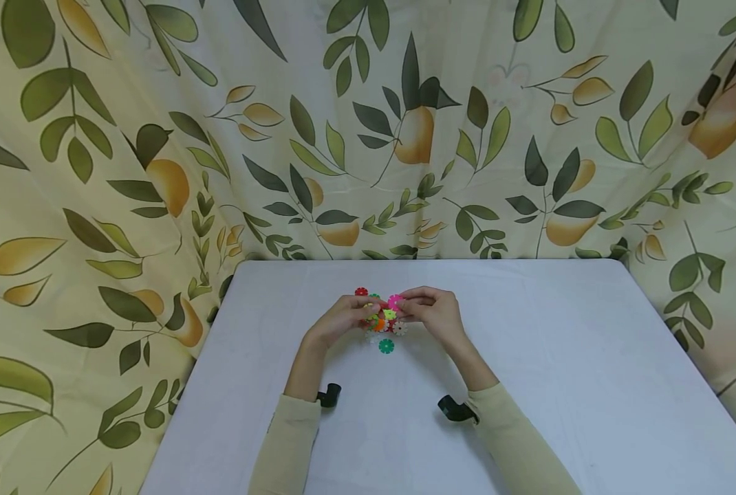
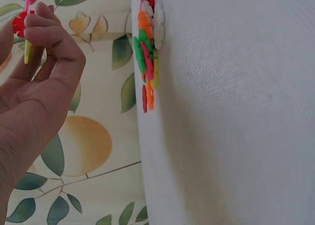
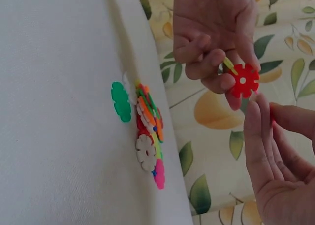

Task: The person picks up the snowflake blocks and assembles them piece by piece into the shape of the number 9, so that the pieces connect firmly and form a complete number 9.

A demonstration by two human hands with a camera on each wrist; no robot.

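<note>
In the head view, my left hand (image 1: 342,320) and my right hand (image 1: 436,313) meet above a pile of notched plastic flower discs. My left fingers pinch a red notched disc (image 3: 248,82), with a yellow disc (image 3: 229,64) joined to it at an angle. Between my right thumb and fingers is a pink disc (image 1: 395,302), seen edge-on in the left wrist view and touching or very near the red one. Fingers hide most of the pink disc in the right wrist view. Beneath the hands, the pile includes an orange disc (image 1: 379,325) and a white disc (image 3: 145,152).
A green disc (image 1: 386,346) lies on the near side of the pile, and a red disc (image 1: 360,291) at its far left. The white tabletop (image 1: 560,357) ends just behind the pile. A leaf-patterned curtain (image 1: 368,137) hangs behind the table.
</note>
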